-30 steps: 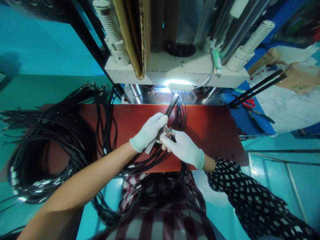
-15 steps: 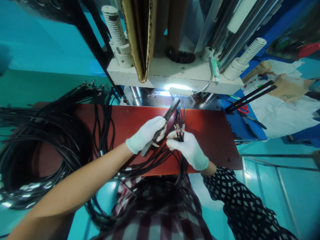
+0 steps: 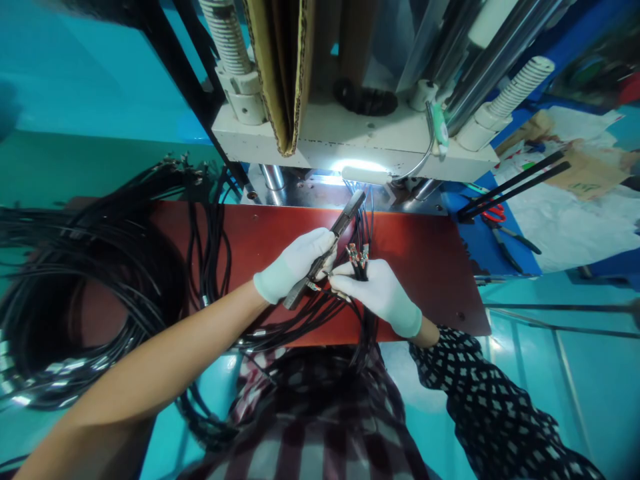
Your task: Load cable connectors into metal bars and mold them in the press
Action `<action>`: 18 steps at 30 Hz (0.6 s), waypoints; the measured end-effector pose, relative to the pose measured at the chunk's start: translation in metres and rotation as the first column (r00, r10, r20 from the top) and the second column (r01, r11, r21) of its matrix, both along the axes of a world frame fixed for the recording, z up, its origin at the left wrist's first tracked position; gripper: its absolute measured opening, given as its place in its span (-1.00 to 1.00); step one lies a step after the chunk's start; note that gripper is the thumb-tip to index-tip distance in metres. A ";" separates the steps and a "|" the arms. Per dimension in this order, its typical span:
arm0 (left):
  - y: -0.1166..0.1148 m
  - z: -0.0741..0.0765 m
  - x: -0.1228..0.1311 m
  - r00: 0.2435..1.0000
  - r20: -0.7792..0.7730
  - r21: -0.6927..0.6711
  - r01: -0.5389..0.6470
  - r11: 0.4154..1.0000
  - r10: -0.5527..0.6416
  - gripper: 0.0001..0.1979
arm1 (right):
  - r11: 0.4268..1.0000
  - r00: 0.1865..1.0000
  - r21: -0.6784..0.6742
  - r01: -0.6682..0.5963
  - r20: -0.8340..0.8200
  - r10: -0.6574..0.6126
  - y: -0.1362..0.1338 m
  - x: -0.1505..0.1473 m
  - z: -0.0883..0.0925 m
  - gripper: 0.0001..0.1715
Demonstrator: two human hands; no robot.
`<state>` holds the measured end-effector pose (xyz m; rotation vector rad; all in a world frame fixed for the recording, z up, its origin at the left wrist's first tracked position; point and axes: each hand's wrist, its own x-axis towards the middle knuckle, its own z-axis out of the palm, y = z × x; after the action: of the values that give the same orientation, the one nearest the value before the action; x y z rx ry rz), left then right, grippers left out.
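My left hand, in a white glove, is closed round a long dark metal bar that slants up to the right. A cable end with a small metal connector sticks out beside the bar's lower part. Gloved too, my right hand grips a bundle of black cables, their metal-tipped ends pointing up. Its thumb and forefinger meet close to the bar, by my left fingers; what they pinch there is too small to make out. More black cables run beneath both hands over the red-brown board.
Behind the board stands a press with a white plate and a lit lamp. Large coils of black cable lie at left. On the right are red-handled pliers, two black rods and white plastic sheeting.
The view has shifted slightly. My right thumb and forefinger have come nearer to the bar and my left fingers. Both hands keep their holds.
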<state>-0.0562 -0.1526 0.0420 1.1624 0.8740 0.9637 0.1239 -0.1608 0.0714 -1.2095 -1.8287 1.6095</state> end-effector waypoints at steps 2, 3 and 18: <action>0.000 0.000 0.000 1.000 -0.004 0.030 -0.029 0.999 0.029 -0.60 | 0.997 0.995 0.055 0.059 0.075 -0.063 0.000 -0.007 -0.002 -0.74; 0.000 0.000 0.000 0.999 -0.007 0.042 -0.045 0.998 0.046 -0.62 | 0.994 0.989 0.068 0.090 0.113 -0.097 -0.001 -0.010 -0.004 -0.78; -0.004 0.002 0.012 0.920 -0.270 0.163 -0.248 0.955 0.285 -0.67 | 0.993 0.991 -0.067 0.101 0.094 -0.095 0.001 -0.023 -0.017 -0.88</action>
<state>-0.0441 -0.1568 0.0440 1.3376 1.2488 1.0978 0.1013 -0.1600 0.0540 -1.4025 -1.7492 1.6016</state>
